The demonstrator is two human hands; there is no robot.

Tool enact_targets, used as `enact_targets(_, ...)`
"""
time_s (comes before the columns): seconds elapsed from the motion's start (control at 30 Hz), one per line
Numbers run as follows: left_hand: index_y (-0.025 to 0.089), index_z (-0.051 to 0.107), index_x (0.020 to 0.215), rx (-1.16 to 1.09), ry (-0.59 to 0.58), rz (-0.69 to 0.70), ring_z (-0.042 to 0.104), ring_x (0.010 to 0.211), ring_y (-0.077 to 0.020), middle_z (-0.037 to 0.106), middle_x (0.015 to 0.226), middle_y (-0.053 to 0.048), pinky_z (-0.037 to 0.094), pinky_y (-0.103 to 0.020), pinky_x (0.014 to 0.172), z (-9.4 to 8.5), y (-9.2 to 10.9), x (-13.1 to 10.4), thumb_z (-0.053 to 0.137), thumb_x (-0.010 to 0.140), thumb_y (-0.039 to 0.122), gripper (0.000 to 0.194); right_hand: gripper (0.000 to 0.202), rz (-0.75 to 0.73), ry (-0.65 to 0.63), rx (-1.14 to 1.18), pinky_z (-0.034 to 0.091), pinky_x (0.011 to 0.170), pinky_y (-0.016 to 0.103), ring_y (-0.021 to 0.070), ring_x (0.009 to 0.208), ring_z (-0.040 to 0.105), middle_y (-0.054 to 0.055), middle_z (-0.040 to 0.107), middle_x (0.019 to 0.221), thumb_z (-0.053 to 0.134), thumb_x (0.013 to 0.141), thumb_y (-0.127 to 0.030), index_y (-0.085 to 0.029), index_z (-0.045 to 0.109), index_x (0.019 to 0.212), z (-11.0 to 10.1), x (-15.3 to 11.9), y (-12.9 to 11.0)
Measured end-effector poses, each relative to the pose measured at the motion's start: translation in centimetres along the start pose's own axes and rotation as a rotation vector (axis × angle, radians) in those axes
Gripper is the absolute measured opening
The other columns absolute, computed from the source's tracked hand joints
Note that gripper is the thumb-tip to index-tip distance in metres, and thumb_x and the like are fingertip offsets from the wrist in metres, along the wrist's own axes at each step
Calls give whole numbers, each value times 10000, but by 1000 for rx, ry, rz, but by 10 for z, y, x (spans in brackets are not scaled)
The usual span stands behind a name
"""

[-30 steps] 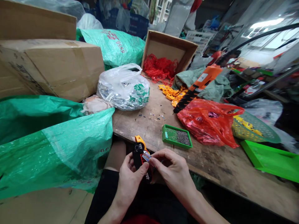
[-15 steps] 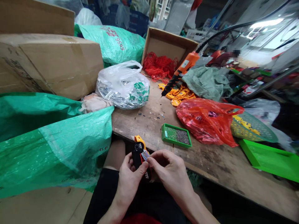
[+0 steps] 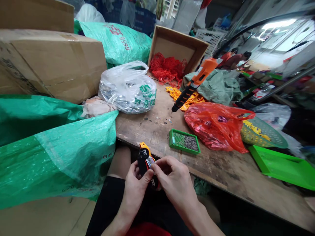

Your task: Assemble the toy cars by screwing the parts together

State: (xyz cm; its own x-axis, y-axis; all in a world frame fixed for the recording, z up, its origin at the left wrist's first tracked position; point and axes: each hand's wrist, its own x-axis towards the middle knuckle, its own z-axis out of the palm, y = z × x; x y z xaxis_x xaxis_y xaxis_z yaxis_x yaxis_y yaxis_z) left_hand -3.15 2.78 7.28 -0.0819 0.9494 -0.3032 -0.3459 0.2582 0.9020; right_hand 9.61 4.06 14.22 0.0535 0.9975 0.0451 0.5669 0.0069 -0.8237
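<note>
My left hand is closed around a black and orange plastic piece with white marks, held above my lap near the table's front edge. The thumb and fingers of my right hand pinch a small silvery metal part against the side of that piece. Its lower end is partly covered by my fingers. Beyond my hands, a green tray of small screws sits on the table. An orange and black electric screwdriver hangs tip down above the table.
On the wooden table lie a clear bag of metal parts, a red bag, orange parts and a green tray. A box holds red pieces. Green sacks stand left. People sit far right.
The hanging screwdriver has swung slightly to the right and down. The view has shifted a little. My hands keep nearly the same grip on the black and orange piece and the metal part.
</note>
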Motion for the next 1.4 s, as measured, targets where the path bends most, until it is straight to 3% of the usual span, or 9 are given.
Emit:
enact_targets(0.57, 152, 548, 1218, 41, -23, 10, 740, 1074, -333, 764, 1153, -171, 582, -394, 880, -4, -4, -1, 793, 716, 717, 794, 148, 33, -27, -75, 487, 511, 252, 169, 589, 671, 48, 746, 722, 674, 881, -256, -189, 724, 760, 0, 2, -11)
enact_targets(0.87, 188, 586, 1174, 24, 4, -14, 729, 1040, -286, 747, 1121, -114, 595, -371, 841, -4, -8, -3, 587, 913, 688, 564, 133, 32, -47, 5, 506, 502, 236, 151, 556, 659, 34, 734, 709, 676, 891, -244, -182, 722, 783, 4, -1, -5)
enact_targets(1.1, 195, 599, 1136, 53, 15, -10, 734, 994, -264, 754, 1076, -95, 595, -338, 787, 2, -4, -4, 603, 917, 665, 518, 126, -13, -3, -5, 515, 539, 241, 146, 578, 662, 33, 740, 743, 677, 897, -238, -181, 739, 804, 1, -3, -3)
enact_targets(1.4, 193, 596, 1156, 122, 53, 6, 732, 1007, -279, 752, 1100, -107, 575, -369, 836, 6, -5, -5, 615, 909, 664, 532, 109, -25, 13, -11, 518, 573, 250, 152, 617, 675, 38, 744, 768, 682, 890, -220, -179, 745, 811, -2, -3, -2)
